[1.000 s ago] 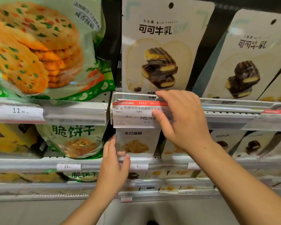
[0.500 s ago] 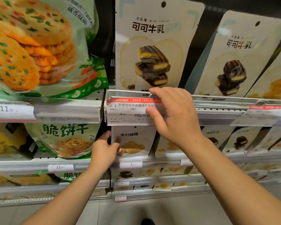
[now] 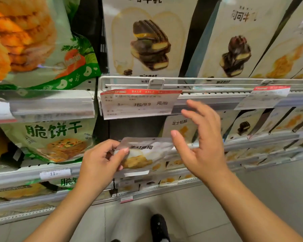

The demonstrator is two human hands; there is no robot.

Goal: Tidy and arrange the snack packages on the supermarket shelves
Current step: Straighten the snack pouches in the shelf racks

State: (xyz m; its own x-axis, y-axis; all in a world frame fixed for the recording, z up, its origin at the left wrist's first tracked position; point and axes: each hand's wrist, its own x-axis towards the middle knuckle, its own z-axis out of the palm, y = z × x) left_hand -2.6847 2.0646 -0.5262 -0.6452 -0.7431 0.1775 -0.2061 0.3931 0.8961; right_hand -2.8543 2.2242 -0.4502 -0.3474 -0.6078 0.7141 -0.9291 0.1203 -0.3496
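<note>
My left hand [image 3: 101,161] pinches the left edge of a small white snack pack [image 3: 147,152] with a yellow biscuit picture, holding it tilted out in front of the second shelf. My right hand [image 3: 203,142] hovers just right of that pack with fingers spread, holding nothing. Above them hangs a red-topped sale price tag [image 3: 138,103] on the upper shelf rail [image 3: 208,81]. Large white packs with chocolate sandwich biscuits [image 3: 147,41] stand on the upper shelf.
Green cracker bags [image 3: 47,137] fill the left bay on two levels. More small white packs [image 3: 243,126] line the second shelf to the right. A dark gap [image 3: 135,128] shows behind the held pack. Lower shelves and grey floor tiles lie below, with my black shoe [image 3: 158,226].
My right hand let go of the sale tag and dropped toward the pack. My left hand pulled the small white pack forward off the second shelf, leaving a gap there.
</note>
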